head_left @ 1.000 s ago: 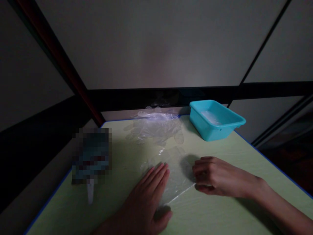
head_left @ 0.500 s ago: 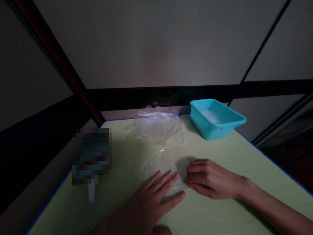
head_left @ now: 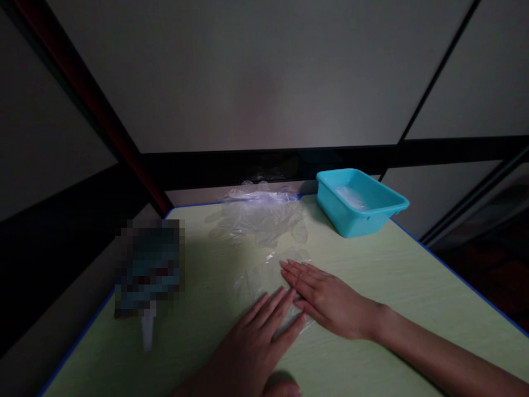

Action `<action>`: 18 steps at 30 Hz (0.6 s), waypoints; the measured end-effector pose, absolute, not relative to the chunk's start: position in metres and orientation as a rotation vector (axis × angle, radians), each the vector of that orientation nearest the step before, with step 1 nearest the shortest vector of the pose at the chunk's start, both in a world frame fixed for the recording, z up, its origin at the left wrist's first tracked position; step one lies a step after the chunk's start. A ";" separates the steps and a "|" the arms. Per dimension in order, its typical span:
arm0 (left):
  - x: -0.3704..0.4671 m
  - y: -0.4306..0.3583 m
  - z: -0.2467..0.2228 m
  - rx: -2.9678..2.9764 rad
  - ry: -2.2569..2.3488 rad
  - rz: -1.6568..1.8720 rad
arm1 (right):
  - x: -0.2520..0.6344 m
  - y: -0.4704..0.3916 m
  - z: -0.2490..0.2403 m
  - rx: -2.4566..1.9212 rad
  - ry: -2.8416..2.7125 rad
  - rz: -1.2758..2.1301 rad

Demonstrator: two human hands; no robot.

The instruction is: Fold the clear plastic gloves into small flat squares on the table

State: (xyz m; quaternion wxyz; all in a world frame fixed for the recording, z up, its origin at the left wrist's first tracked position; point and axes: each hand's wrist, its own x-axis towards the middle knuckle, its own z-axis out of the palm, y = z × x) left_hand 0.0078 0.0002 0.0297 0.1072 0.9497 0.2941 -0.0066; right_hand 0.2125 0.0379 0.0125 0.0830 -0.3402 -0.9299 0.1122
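A clear plastic glove (head_left: 252, 278) lies flat on the pale green table, largely covered by my hands. My left hand (head_left: 260, 336) rests on its lower part with fingers stretched out and spread. Across its right side lies my right hand (head_left: 330, 300), palm down, fingers straight and close together, their tips near the left fingertips. Neither hand grasps anything. Beyond them, a loose pile of clear plastic gloves (head_left: 264, 215) sits near the table's back edge.
A turquoise plastic basin (head_left: 359, 212) stands at the back right, with something clear or whitish inside. On the left is a blurred-out item (head_left: 151, 270) with a white strip (head_left: 147, 331) below it. Panelled cabinet doors (head_left: 264, 77) rise behind the table (head_left: 413, 286).
My right hand has moved left onto the plastic, its curled fingers now straightened and flat. My left hand stays pressed down in nearly the same place. The view has shifted slightly.
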 end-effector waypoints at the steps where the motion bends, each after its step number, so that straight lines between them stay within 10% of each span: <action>1: 0.008 0.001 0.030 2.795 0.859 -0.022 | 0.213 0.038 0.013 -1.030 -2.788 0.330; 18: -0.004 0.002 0.009 2.899 0.994 0.360 | 0.226 0.042 0.018 -0.903 -2.616 0.399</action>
